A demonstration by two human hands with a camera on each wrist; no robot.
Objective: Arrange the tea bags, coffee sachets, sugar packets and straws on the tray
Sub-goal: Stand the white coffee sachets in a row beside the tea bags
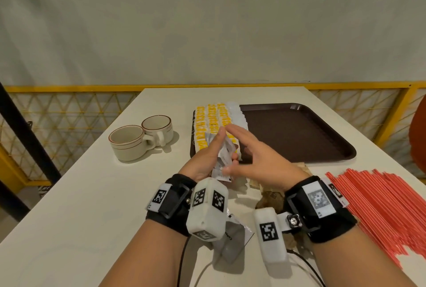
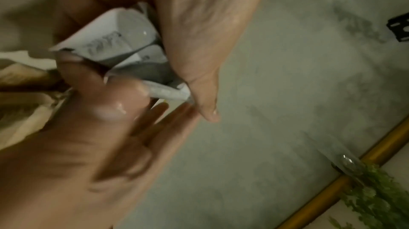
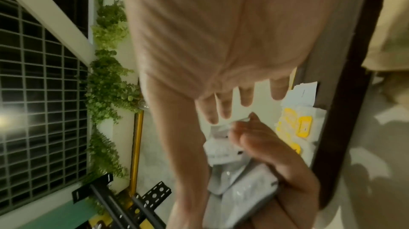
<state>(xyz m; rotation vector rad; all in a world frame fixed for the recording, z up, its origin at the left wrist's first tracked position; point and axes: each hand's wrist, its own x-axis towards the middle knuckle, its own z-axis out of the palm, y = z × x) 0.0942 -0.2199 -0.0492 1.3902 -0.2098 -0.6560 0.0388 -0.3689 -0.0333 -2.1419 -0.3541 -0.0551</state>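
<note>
My left hand [image 1: 214, 148] grips a fanned bunch of white and grey coffee sachets [image 1: 224, 155] above the near left corner of the brown tray [image 1: 299, 130]. In the left wrist view the sachets [image 2: 124, 44] sit between thumb and fingers. My right hand [image 1: 249, 148] hovers beside the bunch with fingers straight and spread; whether it touches the bunch is not clear. Yellow tea bags [image 1: 212, 118] lie in rows on the tray's left side, with a row of white packets [image 1: 238, 116] beside them. Red straws [image 1: 378, 206] lie piled on the table at the right.
Two cream cups [image 1: 129, 143] [image 1: 158, 128] stand left of the tray. Brown packets [image 1: 272, 199] lie under my right wrist, and a grey sachet [image 1: 232, 240] lies under my left wrist. The tray's right part is bare. A yellow railing runs behind the table.
</note>
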